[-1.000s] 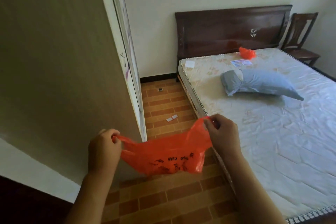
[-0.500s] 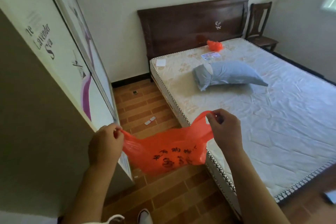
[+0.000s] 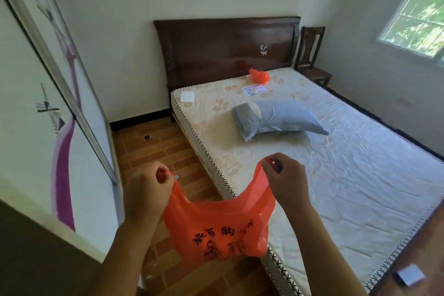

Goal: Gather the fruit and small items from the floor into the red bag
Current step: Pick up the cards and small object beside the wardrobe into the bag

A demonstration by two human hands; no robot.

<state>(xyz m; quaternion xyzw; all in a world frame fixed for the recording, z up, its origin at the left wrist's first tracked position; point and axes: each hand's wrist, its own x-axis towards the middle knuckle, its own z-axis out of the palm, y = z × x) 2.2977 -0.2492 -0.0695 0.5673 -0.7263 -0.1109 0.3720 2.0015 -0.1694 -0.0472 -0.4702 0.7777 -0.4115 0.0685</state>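
Note:
A red plastic bag (image 3: 216, 226) with black printed characters hangs in front of me, stretched between both hands. My left hand (image 3: 146, 193) pinches its left handle and my right hand (image 3: 286, 181) pinches its right handle. On the tiled floor beyond, a small dark item (image 3: 147, 137) lies near the far wall, and a small pale item (image 3: 177, 177) peeks out just past my left hand. No fruit is visible on the floor.
A bed with a bare mattress (image 3: 336, 175) fills the right side, holding a blue pillow (image 3: 276, 118), a second red bag (image 3: 259, 75), a card (image 3: 255, 89) and a white paper (image 3: 187, 96). A wardrobe (image 3: 48, 127) stands left. A chair (image 3: 312, 55) and a pale box (image 3: 410, 274) sit beyond.
My view has swung right and moved forward past the wardrobe edge. Both hands have kept their grip and raised the bag's handles, so it now hangs more steeply.

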